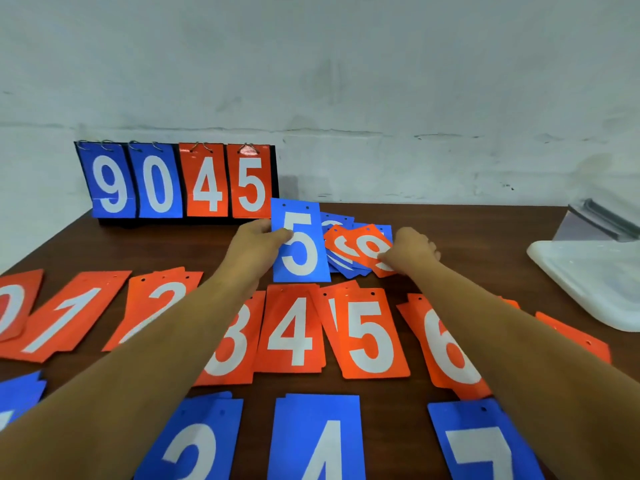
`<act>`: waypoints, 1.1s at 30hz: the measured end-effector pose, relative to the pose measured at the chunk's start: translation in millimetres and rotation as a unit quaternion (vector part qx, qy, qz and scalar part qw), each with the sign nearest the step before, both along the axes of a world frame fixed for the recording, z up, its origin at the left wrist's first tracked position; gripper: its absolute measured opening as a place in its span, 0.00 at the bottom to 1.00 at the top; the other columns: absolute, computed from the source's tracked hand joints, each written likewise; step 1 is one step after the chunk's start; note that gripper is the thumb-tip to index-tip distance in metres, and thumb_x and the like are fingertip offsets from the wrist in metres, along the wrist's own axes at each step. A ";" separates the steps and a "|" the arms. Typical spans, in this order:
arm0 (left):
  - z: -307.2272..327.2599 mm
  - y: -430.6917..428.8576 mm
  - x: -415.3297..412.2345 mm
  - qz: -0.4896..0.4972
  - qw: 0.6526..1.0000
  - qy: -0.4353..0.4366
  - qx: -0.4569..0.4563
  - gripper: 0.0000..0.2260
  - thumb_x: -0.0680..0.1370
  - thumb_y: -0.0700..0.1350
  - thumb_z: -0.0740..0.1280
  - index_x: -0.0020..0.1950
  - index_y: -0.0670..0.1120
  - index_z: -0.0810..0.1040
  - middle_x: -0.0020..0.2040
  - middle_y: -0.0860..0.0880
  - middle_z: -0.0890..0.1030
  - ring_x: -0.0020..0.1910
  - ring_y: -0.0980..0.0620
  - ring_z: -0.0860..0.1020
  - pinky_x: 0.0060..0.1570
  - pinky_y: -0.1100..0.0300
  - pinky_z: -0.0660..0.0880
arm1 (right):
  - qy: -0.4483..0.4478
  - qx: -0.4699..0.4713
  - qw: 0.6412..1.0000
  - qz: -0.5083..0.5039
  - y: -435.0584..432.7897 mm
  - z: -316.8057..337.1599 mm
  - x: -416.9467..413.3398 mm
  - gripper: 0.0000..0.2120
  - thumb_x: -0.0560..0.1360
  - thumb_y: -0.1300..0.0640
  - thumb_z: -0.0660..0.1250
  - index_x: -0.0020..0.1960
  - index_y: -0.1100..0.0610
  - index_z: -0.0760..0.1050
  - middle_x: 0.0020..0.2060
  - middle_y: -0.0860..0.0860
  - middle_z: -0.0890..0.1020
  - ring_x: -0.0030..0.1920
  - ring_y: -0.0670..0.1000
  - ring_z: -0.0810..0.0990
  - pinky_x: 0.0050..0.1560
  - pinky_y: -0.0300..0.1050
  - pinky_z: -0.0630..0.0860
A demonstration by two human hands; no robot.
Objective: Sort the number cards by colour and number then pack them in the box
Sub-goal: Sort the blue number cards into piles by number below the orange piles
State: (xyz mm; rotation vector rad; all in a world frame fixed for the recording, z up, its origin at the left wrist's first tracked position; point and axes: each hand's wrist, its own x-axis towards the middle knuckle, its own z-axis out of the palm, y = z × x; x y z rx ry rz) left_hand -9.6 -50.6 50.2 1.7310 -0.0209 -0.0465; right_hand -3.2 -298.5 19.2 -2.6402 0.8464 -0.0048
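Observation:
My left hand (pixel 258 239) pinches a blue 5 card (pixel 300 244) by its left edge and holds it upright above the table. Beside it, my right hand (pixel 410 251) grips an orange card (pixel 372 247) on top of a mixed heap of blue and orange cards (pixel 346 263). Orange piles lie in a row nearer me: 0 (pixel 14 306), 1 (pixel 65 313), 2 (pixel 162 289), 3 (pixel 232 344), 4 (pixel 294 330), 5 (pixel 370 334), 6 (pixel 446 344). Blue piles lie closest to me: 2 (pixel 194 441), 4 (pixel 318 438), 7 (pixel 481 445).
A flip scoreboard (pixel 176 181) showing 9 0 4 5 stands at the back left against the wall. A clear plastic box (pixel 595 282) sits at the right edge, its lid (pixel 602 223) leaning behind it. More blue cards (pixel 17 393) show at the left edge.

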 end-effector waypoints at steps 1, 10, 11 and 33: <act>-1.1 0.6 -3.9 -0.006 1.000 0.003 0.003 0.09 0.77 0.47 0.70 0.56 0.46 0.78 0.49 0.49 0.83 0.43 0.52 0.83 0.39 0.59 0.80 | 0.013 0.025 1.000 -0.008 -0.8 2.2 4.0 0.26 0.72 0.48 0.72 0.65 0.56 0.69 0.63 0.59 0.74 0.64 0.62 0.72 0.65 0.57 0.70; -4.6 7.5 -22.8 0.000 1.000 0.014 0.000 0.10 0.78 0.48 0.69 0.57 0.47 0.77 0.51 0.48 0.83 0.44 0.52 0.83 0.39 0.58 0.80 | -0.179 0.201 0.961 -0.062 -6.1 9.2 -15.9 0.18 0.78 0.61 0.64 0.67 0.63 0.71 0.63 0.60 0.77 0.61 0.60 0.77 0.57 0.53 0.76; -3.3 7.2 -24.5 -0.001 1.000 0.017 -0.006 0.10 0.78 0.48 0.69 0.57 0.47 0.77 0.51 0.48 0.83 0.45 0.51 0.83 0.41 0.56 0.81 | -0.222 0.238 0.943 -0.067 -4.7 16.9 -25.7 0.17 0.79 0.61 0.63 0.67 0.64 0.72 0.62 0.60 0.78 0.61 0.59 0.78 0.57 0.53 0.76; 5.1 -97.7 -206.4 -0.166 0.984 0.017 -0.060 0.12 0.75 0.43 0.72 0.58 0.50 0.80 0.53 0.50 0.85 0.49 0.49 0.84 0.52 0.45 0.81 | -0.275 0.300 0.913 -0.030 -27.5 46.9 -287.8 0.07 0.79 0.56 0.65 0.48 0.58 0.80 0.42 0.50 0.83 0.41 0.44 0.79 0.35 0.39 0.75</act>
